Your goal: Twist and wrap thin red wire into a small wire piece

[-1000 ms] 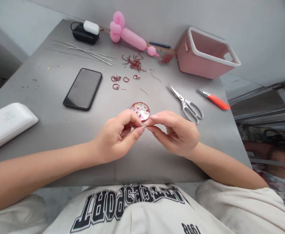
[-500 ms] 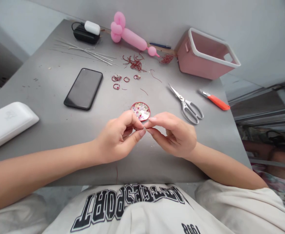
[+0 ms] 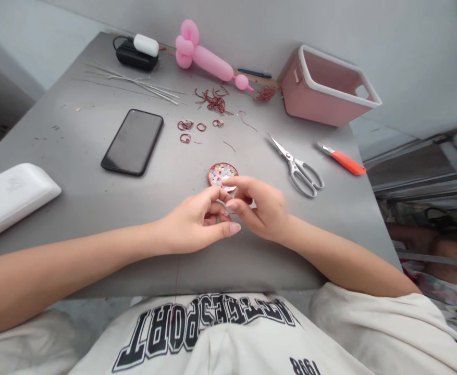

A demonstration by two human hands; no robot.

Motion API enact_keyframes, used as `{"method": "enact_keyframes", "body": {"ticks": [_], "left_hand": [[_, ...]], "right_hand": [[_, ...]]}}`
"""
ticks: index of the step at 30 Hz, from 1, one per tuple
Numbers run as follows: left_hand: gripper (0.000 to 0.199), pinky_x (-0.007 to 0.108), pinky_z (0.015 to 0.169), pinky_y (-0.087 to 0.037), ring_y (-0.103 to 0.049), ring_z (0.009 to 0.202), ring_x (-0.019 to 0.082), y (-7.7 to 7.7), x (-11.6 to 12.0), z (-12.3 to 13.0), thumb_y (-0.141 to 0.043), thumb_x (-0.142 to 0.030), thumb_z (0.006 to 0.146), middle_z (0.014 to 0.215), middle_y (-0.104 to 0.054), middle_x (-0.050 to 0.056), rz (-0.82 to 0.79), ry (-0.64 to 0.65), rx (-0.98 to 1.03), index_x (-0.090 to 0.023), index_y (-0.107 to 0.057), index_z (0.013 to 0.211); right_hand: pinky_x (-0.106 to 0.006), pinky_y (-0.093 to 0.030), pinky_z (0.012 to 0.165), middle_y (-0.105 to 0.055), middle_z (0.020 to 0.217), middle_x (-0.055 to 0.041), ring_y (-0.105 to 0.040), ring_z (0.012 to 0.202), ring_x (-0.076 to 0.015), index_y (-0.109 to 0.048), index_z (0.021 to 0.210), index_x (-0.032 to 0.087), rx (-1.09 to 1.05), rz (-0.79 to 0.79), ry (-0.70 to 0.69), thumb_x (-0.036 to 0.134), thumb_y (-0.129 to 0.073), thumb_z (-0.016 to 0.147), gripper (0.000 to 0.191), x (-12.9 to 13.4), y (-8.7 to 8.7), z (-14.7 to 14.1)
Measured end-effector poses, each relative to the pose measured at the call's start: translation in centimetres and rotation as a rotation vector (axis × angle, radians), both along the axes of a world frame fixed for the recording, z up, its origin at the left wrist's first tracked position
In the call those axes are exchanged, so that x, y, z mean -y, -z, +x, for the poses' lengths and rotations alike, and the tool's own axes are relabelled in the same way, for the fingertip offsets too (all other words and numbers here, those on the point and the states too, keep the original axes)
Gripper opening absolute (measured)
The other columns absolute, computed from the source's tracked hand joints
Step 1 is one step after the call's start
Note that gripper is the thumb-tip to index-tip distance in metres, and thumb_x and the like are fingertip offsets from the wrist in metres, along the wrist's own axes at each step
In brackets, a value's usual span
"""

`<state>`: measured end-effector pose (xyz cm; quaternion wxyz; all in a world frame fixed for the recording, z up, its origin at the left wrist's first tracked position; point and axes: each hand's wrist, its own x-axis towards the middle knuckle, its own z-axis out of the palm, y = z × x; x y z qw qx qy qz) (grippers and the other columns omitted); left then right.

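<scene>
My left hand (image 3: 199,221) is in the middle, its fingers curled and its thumb stretched out to the right. A thin beaded thread (image 3: 225,213) runs between my left fingers and my right hand (image 3: 263,208). The right thumb is at that thread, while the right index finger reaches over the edge of the bead dish. A red thread end (image 3: 177,276) hangs below the left hand towards the shirt. The small round dish (image 3: 209,177) has a red rim and holds pale, pink and lilac beads; my right fingers hide part of it.
Beyond the dish lie small red thread rings (image 3: 185,125) and a pile of red thread (image 3: 215,101). A phone (image 3: 133,141) is to the left. Scissors (image 3: 296,166), an orange utility knife (image 3: 343,160) and a pink bin (image 3: 318,99) are to the right.
My right hand has moved left and its index finger now overlaps the bead dish. The fingertips were pinched together before; my left thumb has now come away from its index finger.
</scene>
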<state>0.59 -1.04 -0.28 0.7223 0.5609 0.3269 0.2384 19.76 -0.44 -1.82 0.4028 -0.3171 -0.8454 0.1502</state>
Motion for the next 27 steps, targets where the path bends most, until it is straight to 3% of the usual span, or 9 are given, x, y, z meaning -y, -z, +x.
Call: {"method": "enact_keyframes", "body": {"ticks": [3,5,7,10,14,19,23,27], "left_hand": [[0.023,0.018,0.044,-0.033,-0.042,0.047,0.005,0.1,-0.7,0.0,-0.069,-0.03,0.083,0.066,-0.061,-0.002,-0.139,0.002,-0.011,-0.017,-0.056,0.097],[0.021,0.017,0.039,-0.021,-0.029,0.041,0.002,0.2,-1.0,0.1,-0.069,-0.033,0.084,0.063,-0.06,-0.002,-0.236,-0.031,0.026,-0.015,-0.058,0.088],[0.021,0.016,0.038,-0.018,-0.026,0.04,0.002,0.3,-1.2,0.1,-0.07,-0.031,0.083,0.062,-0.059,-0.001,-0.285,-0.066,0.06,-0.015,-0.056,0.08],[0.021,0.014,0.039,-0.02,-0.025,0.042,0.002,0.4,-1.2,0.4,-0.067,-0.026,0.084,0.061,-0.058,-0.001,-0.3,-0.101,0.073,-0.016,-0.052,0.074],[0.017,0.014,0.038,-0.019,-0.025,0.042,0.003,0.5,-1.2,0.7,-0.066,-0.023,0.082,0.059,-0.058,0.0,-0.32,-0.122,0.088,-0.017,-0.053,0.073],[0.011,0.013,0.039,-0.02,-0.026,0.042,0.004,1.2,-1.4,0.8,-0.067,-0.022,0.078,0.056,-0.058,-0.001,-0.31,-0.15,0.157,-0.017,-0.057,0.076],[0.006,0.013,0.038,-0.019,-0.025,0.041,0.004,1.6,-1.7,0.7,-0.061,-0.02,0.078,0.056,-0.059,0.0,-0.346,-0.171,0.198,-0.017,-0.056,0.076],[0.005,0.014,0.038,-0.023,-0.031,0.042,0.006,1.6,-2.0,0.8,-0.054,-0.014,0.076,0.059,-0.058,-0.001,-0.369,-0.239,0.248,-0.018,-0.053,0.08]], "right_hand": [[-0.031,-0.052,0.072,-0.063,0.075,-0.0025,-0.059,0.07,-0.0154,-0.06,0.113,0.018,-0.011,0.04,0.117,0.039,-0.046,0.1,0.029,-2.1,0.8,1.5],[-0.041,-0.052,0.086,-0.068,0.095,-0.0099,-0.062,0.09,-0.0225,-0.06,0.116,0.018,0.061,0.132,0.142,0.046,-0.057,0.093,0.036,-3.6,1.5,2.5],[-0.05,-0.047,0.099,-0.062,0.122,-0.0184,-0.057,0.113,-0.0312,-0.054,0.127,0.016,0.17,0.108,0.129,0.054,-0.069,0.081,0.062,-4.6,2.4,3.0],[-0.052,-0.044,0.104,-0.056,0.132,-0.0205,-0.052,0.123,-0.0334,-0.04,0.143,0.016,0.234,-0.005,0.032,0.051,-0.072,0.078,0.081,-5.1,3.5,2.9],[-0.049,-0.046,0.103,-0.059,0.13,-0.0187,-0.055,0.12,-0.0307,-0.032,0.148,0.017,0.222,-0.07,0.039,0.043,-0.067,0.082,0.079,-5.1,4.2,2.4],[-0.052,-0.043,0.108,-0.048,0.145,-0.0208,-0.049,0.132,-0.0326,-0.029,0.148,0.017,0.202,-0.076,0.186,0.037,-0.065,0.084,0.076,-6.0,4.6,2.2],[-0.054,-0.037,0.114,-0.045,0.146,-0.0234,-0.042,0.139,-0.0343,-0.033,0.145,0.012,0.2,-0.044,0.344,0.037,-0.063,0.085,0.072,-6.6,4.9,2.3],[-0.055,-0.033,0.116,-0.048,0.143,-0.023,-0.042,0.138,-0.0339,-0.038,0.141,0.012,0.223,0.042,0.4,0.035,-0.057,0.088,0.061,-6.4,4.9,2.3]]}}
